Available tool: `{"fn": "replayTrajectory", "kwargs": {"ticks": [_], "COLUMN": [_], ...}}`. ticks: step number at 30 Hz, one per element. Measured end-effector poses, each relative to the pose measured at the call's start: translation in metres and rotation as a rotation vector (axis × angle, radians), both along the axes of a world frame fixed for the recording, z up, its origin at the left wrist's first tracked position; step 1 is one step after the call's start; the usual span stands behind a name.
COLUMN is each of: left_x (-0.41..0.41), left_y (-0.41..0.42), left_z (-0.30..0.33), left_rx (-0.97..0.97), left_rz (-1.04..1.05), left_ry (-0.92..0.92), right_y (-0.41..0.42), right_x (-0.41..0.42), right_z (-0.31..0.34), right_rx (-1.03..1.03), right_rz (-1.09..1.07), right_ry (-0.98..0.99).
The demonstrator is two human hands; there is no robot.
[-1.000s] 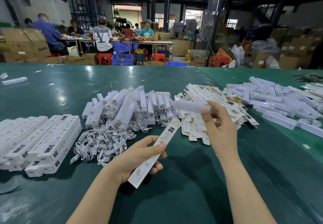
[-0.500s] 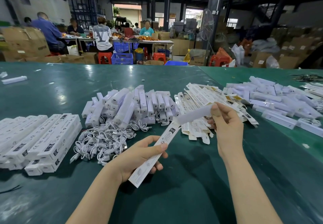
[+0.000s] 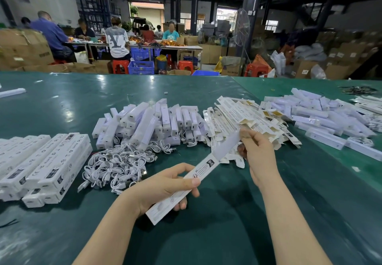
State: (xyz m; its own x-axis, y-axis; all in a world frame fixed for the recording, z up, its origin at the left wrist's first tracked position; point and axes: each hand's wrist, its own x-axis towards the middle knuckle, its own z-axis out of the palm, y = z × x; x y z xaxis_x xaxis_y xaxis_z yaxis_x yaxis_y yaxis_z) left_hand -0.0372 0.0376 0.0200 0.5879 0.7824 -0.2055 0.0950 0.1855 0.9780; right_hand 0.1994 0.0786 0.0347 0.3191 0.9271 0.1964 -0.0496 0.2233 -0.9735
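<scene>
**A white bar meets the mouth of a slim box**

The left hand (image 3: 165, 188) grips a long, narrow cardboard box (image 3: 203, 169). The thumb lies flat across its printed top face and the fingers curl underneath. The box is white and matte, square in section, with small black marks and fine print. It slants up and away from the person, held clear above the green table (image 3: 62, 103).

The right hand (image 3: 258, 155) pinches the far end of a smooth white bar (image 3: 226, 144) between thumb and fingertips. The bar is straight and plain, with a faint plastic sheen, and lies nearly in line with the box. Its near end meets the box's open far end. It may have just entered the opening, but blur there makes this hard to judge.

The table top is glossy and reflects the ceiling lamps. On it, left of the hands, closed boxes (image 3: 47, 165) of the same kind lie side by side in a neat stack. Beside them is a loose tangle of thin white cables (image 3: 117, 165) in small loops. Behind the cables is a heap of white bars (image 3: 144, 120). Just past the right hand lies a spread of flat, unfolded cartons (image 3: 248, 116), white outside and tan inside. Further right is another heap of bars (image 3: 330, 118).
</scene>
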Motion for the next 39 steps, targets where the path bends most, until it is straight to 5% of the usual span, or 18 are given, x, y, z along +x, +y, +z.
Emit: {"fn": "replayTrajectory", "kwargs": {"ticks": [11,16,22,26,30,35,39], "left_x": [0.007,0.007,-0.003,-0.01,-0.007,-0.006,-0.005], "left_y": [-0.001,0.002,0.014,0.021,0.022,0.021,0.025], "left_z": [0.0,-0.002,-0.001,-0.001,-0.003,-0.007,-0.009], "left_rx": [-0.033,-0.048,-0.122,-0.098,-0.022,0.018,0.046], "left_rz": [0.206,0.229,0.541,0.645,0.657,0.719,0.824], "left_ry": [-0.075,-0.09,-0.427,-0.555,-0.5,-0.458,-0.432], "right_y": [-0.008,-0.006,0.001,0.023,0.042,0.045,0.017], "right_x": [-0.05,-0.049,-0.06,-0.09,-0.122,-0.128,-0.106], "right_z": [-0.005,-0.012,-0.014,-0.02,-0.023,-0.028,-0.024], "right_rx": [-0.018,-0.048,-0.077,-0.067,-0.215,-0.18,-0.084], "right_rz": [0.191,0.087,0.064,0.114,0.169,0.099,0.226], "right_ry": [-0.441,-0.788,-0.489,-1.102,-1.317,-1.377,-0.88]}}
